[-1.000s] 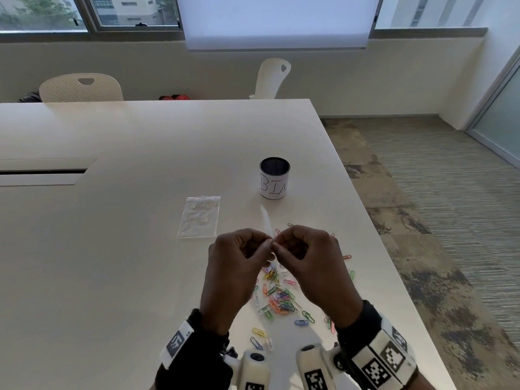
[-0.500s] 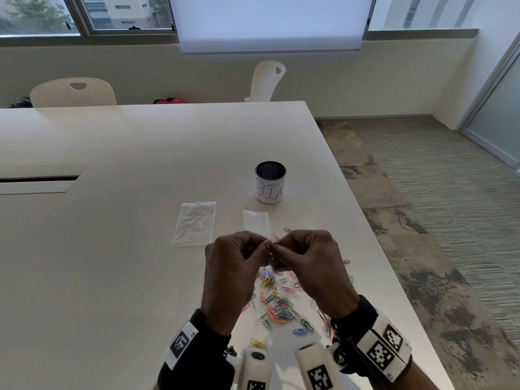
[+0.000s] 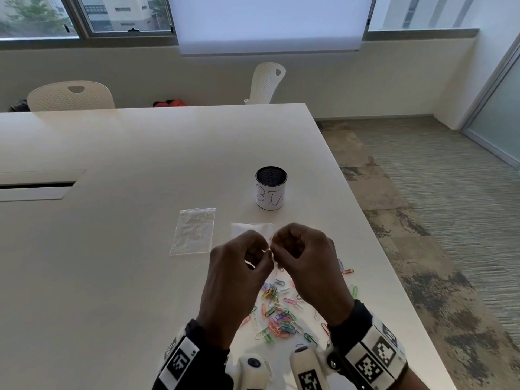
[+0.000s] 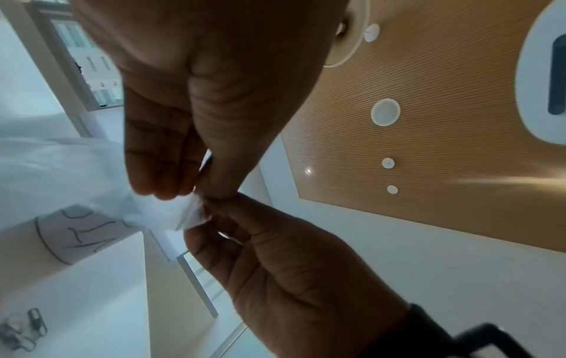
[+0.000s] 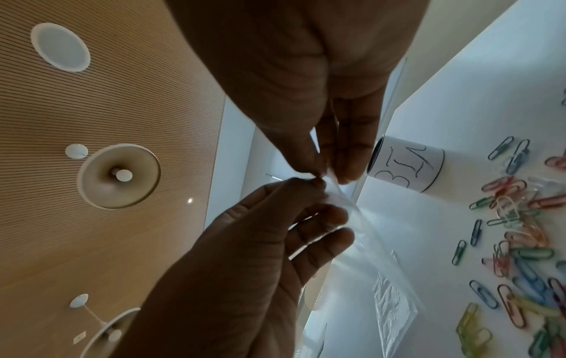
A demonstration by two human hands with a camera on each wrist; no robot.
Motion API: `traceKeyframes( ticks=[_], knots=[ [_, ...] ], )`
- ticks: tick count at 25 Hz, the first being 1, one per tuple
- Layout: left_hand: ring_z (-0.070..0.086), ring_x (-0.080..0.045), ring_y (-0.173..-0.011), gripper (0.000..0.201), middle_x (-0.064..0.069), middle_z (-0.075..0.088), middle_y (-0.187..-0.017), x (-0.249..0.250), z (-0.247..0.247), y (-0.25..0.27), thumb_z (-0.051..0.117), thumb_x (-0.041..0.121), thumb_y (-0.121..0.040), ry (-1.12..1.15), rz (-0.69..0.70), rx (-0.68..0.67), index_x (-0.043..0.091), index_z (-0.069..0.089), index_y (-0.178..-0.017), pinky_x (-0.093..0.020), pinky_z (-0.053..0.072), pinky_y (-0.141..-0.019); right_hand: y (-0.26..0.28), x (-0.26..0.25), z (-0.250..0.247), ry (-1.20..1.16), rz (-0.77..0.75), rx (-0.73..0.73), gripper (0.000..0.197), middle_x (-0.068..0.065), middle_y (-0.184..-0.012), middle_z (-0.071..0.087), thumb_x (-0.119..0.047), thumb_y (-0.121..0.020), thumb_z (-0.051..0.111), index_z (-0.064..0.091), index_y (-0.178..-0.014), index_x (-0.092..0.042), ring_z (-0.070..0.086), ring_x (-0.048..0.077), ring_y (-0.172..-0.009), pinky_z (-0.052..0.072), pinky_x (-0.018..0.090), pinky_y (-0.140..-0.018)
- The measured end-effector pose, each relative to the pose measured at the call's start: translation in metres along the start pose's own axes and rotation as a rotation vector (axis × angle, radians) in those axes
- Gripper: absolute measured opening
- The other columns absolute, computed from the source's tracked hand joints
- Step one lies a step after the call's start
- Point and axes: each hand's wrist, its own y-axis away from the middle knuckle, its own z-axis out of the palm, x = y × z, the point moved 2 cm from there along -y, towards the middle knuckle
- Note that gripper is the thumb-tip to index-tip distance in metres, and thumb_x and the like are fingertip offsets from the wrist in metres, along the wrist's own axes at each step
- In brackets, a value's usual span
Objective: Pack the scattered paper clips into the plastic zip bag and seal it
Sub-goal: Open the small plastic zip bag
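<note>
Both hands are raised over the white table (image 3: 118, 249), fingertips together. My left hand (image 3: 264, 256) and right hand (image 3: 278, 249) each pinch the near edge of a clear zip bag (image 3: 251, 229), which sticks out flat away from me. In the left wrist view the left hand (image 4: 196, 191) pinches the bag (image 4: 159, 213) against the right hand (image 4: 211, 218). The right wrist view shows the right hand (image 5: 324, 172), the left hand (image 5: 318, 186) and the bag (image 5: 352, 218). Coloured paper clips (image 3: 281, 316) lie scattered on the table below the hands; they also show as clips (image 5: 520, 247).
A second clear zip bag (image 3: 194, 232) lies flat on the table left of the hands. A white cup marked "BIN" (image 3: 271, 190) stands just beyond them. The table's right edge (image 3: 374, 226) is close. Two white chairs (image 3: 70, 95) stand at the far side.
The held bag has turned from edge-on and upright to lying flat with its broad face showing beyond the fingers. Both hands stay together, pinching its near edge.
</note>
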Motion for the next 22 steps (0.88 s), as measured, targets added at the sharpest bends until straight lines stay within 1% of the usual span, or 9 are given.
traceKeyframes(
  ticks=[3, 7, 10, 12, 14, 16, 18, 20, 22],
  knots=[
    [0.072, 0.002, -0.078, 0.014, 0.013, 0.072, -0.075, -0.002, -0.002, -0.004, 0.081, 0.017, -0.091, 0.001, -0.001, 0.027, 0.023, 0.070, -0.086, -0.009, 0.054, -0.063, -0.006, 0.002, 0.000, 0.027, -0.002, 0.021, 0.005, -0.007, -0.073, 0.074, -0.013, -0.090, 0.076, 0.075, -0.088, -0.017, 0.073, 0.006, -0.066, 0.059, 0.016, -0.064],
    [0.068, -0.007, -0.066, 0.018, 0.009, 0.067, -0.071, -0.003, -0.006, -0.009, 0.078, 0.019, -0.089, -0.113, 0.014, 0.145, 0.023, 0.063, -0.080, -0.018, 0.056, -0.060, -0.011, 0.004, -0.003, 0.252, -0.011, 0.061, 0.007, -0.010, -0.073, 0.072, -0.019, -0.089, 0.077, 0.072, -0.084, -0.021, 0.069, 0.003, -0.065, 0.057, 0.018, -0.064],
    [0.065, -0.002, -0.063, 0.022, 0.010, 0.066, -0.070, -0.005, -0.011, -0.014, 0.078, 0.016, -0.089, -0.151, 0.022, 0.203, 0.023, 0.058, -0.082, -0.010, 0.051, -0.059, -0.016, 0.003, -0.008, 0.384, -0.016, 0.117, 0.008, -0.009, -0.083, 0.071, -0.021, -0.089, 0.077, 0.070, -0.092, -0.021, 0.068, 0.001, -0.071, 0.057, 0.017, -0.067],
    [0.065, 0.006, -0.063, 0.022, 0.008, 0.072, -0.074, -0.004, -0.009, -0.015, 0.078, 0.014, -0.091, -0.142, 0.035, 0.202, 0.024, 0.058, -0.088, -0.002, 0.050, -0.062, -0.017, 0.001, -0.007, 0.315, 0.015, 0.092, 0.014, -0.008, -0.088, 0.069, -0.024, -0.091, 0.075, 0.065, -0.101, -0.021, 0.069, 0.003, -0.072, 0.058, 0.016, -0.065],
    [0.064, 0.012, -0.064, 0.021, 0.004, 0.077, -0.080, -0.004, -0.005, -0.016, 0.077, 0.014, -0.093, -0.137, 0.037, 0.187, 0.023, 0.059, -0.093, 0.002, 0.049, -0.063, -0.017, -0.002, -0.001, 0.214, 0.065, 0.010, 0.022, -0.008, -0.085, 0.066, -0.026, -0.090, 0.077, 0.058, -0.102, -0.023, 0.071, 0.005, -0.068, 0.058, 0.015, -0.060],
    [0.064, 0.011, -0.065, 0.019, 0.004, 0.077, -0.080, -0.005, -0.005, -0.017, 0.079, 0.013, -0.092, -0.142, 0.025, 0.184, 0.021, 0.061, -0.093, 0.003, 0.049, -0.065, -0.018, -0.001, 0.001, 0.208, 0.088, -0.023, 0.029, -0.006, -0.080, 0.064, -0.019, -0.087, 0.079, 0.053, -0.097, -0.024, 0.070, 0.007, -0.067, 0.057, 0.014, -0.058],
    [0.064, 0.011, -0.064, 0.022, 0.007, 0.074, -0.075, -0.006, -0.007, -0.018, 0.081, 0.011, -0.090, -0.145, 0.016, 0.186, 0.021, 0.061, -0.090, 0.002, 0.049, -0.065, -0.020, 0.005, -0.002, 0.250, 0.095, 0.010, 0.033, -0.005, -0.079, 0.062, -0.012, -0.086, 0.079, 0.049, -0.092, -0.024, 0.069, 0.009, -0.068, 0.060, 0.019, -0.060],
    [0.062, 0.011, -0.062, 0.024, 0.010, 0.070, -0.072, -0.005, -0.009, -0.017, 0.082, 0.011, -0.089, -0.154, 0.026, 0.174, 0.022, 0.060, -0.088, 0.002, 0.048, -0.064, -0.021, 0.008, -0.006, 0.325, 0.073, 0.038, 0.033, -0.006, -0.085, 0.061, -0.016, -0.085, 0.080, 0.049, -0.094, -0.024, 0.067, 0.010, -0.072, 0.061, 0.024, -0.065],
    [0.059, 0.012, -0.057, 0.024, 0.015, 0.063, -0.069, -0.003, -0.008, -0.014, 0.081, 0.012, -0.090, -0.173, 0.062, 0.139, 0.022, 0.060, -0.088, 0.000, 0.047, -0.060, -0.021, 0.004, -0.004, 0.411, 0.006, 0.041, 0.033, -0.009, -0.095, 0.059, -0.024, -0.085, 0.080, 0.051, -0.100, -0.025, 0.063, 0.008, -0.077, 0.056, 0.022, -0.069]
  ],
)
